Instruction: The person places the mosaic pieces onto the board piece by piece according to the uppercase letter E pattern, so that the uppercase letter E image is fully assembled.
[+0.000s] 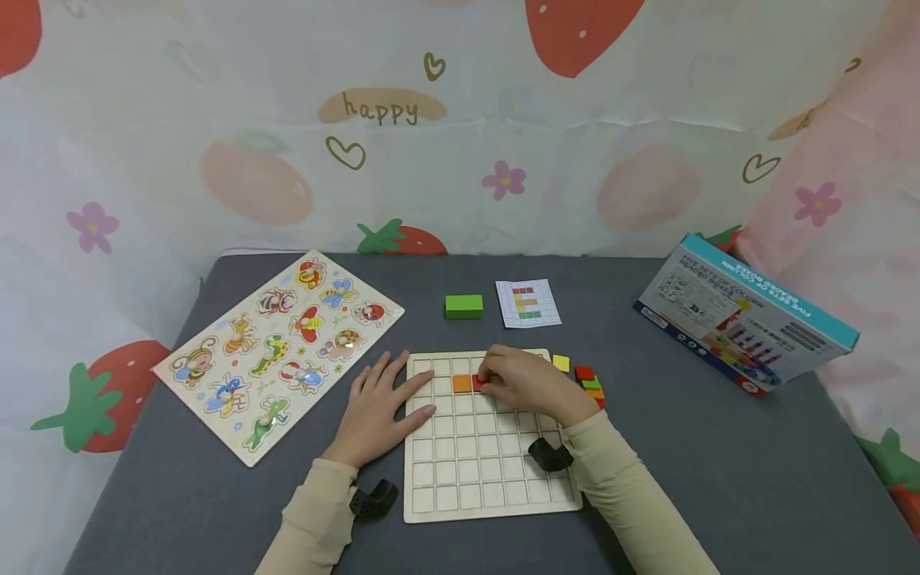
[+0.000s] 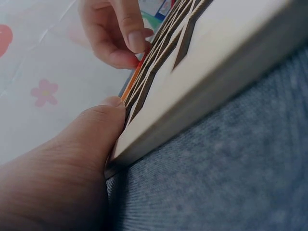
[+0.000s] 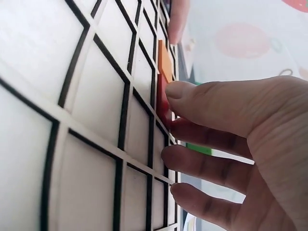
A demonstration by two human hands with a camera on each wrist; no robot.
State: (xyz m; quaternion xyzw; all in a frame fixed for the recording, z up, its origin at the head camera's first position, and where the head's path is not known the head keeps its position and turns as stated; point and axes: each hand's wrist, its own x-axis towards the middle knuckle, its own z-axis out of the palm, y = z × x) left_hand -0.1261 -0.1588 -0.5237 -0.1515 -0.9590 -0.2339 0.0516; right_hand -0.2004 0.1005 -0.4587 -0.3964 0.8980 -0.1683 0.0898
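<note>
Your right hand (image 1: 526,382) is pinching a red tile (image 3: 162,104), your outspread left hand (image 1: 375,409) presumably steadying the board (image 1: 469,473).

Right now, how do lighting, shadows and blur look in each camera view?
Head view: even light, the grid board lines readable, a soft shadow beside the right sleeve; left wrist view: dimmer, the board's nearest edge blurred; right wrist view: brighter, the right hand fairly clear, the backdrop soft.

"happy" on cloth (image 1: 460,160), "FIVE SETS" on box (image 1: 743,319)
</note>
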